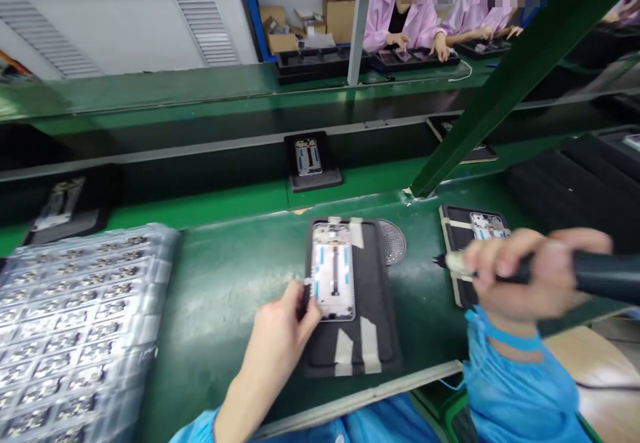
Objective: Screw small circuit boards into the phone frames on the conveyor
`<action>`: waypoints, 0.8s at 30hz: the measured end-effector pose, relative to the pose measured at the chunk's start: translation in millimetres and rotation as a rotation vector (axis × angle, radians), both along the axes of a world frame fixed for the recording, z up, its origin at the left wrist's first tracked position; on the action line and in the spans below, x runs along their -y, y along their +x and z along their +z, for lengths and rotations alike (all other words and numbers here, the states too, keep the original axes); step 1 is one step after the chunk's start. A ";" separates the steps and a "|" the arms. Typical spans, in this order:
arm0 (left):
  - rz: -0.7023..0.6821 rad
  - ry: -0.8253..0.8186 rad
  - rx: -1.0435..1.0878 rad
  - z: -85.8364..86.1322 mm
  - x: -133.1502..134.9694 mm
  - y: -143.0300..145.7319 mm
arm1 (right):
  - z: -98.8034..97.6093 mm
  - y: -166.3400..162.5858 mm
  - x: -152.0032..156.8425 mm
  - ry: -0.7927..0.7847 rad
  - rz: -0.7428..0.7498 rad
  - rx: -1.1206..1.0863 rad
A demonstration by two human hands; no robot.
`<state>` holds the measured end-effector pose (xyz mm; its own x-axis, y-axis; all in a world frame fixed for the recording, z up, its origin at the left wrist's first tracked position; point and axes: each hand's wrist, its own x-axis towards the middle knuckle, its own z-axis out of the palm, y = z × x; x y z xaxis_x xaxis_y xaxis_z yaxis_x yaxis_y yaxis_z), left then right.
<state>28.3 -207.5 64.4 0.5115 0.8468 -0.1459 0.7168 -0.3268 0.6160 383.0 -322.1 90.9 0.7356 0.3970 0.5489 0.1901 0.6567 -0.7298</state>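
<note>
A phone frame (333,269) lies on a black mat (373,316) taped to the green bench in front of me. My left hand (283,336) rests at the frame's lower left edge, fingers curled and pinched on its side. My right hand (530,276) is closed round a black electric screwdriver (590,275), held level with its tip (440,261) pointing left, to the right of the mat and above a second mat (463,229) bearing another phone frame (487,225). The right hand is smeared by motion.
A clear plastic tray of several small parts (75,329) fills the left. A round metal grille (393,241) sits beside the mat. Other frames on mats (313,163) ride the conveyor behind. A green slanted post (500,83) crosses the right. Two people in pink (400,16) work opposite.
</note>
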 end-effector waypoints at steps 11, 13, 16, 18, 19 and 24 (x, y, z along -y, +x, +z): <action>0.030 -0.116 -0.334 -14.8 22.1 -35.1 | -47.8 -28.6 -69.9 -0.221 0.217 0.071; 0.044 0.014 -0.323 -17.1 12.1 -35.1 | -48.9 -27.1 -69.0 -0.245 0.200 0.086; 0.017 0.260 -0.134 -29.6 -23.2 -25.5 | -47.7 -27.2 -69.7 -0.248 0.188 0.100; -0.035 0.327 -0.019 -40.5 -50.6 -13.2 | -47.0 -27.6 -70.4 -0.238 0.191 0.097; -0.069 0.323 0.012 -45.6 -61.8 -6.7 | -46.9 -27.6 -70.8 -0.234 0.197 0.093; -0.226 0.213 0.035 -62.0 -69.9 13.9 | -48.8 -26.8 -70.6 -0.236 0.254 0.083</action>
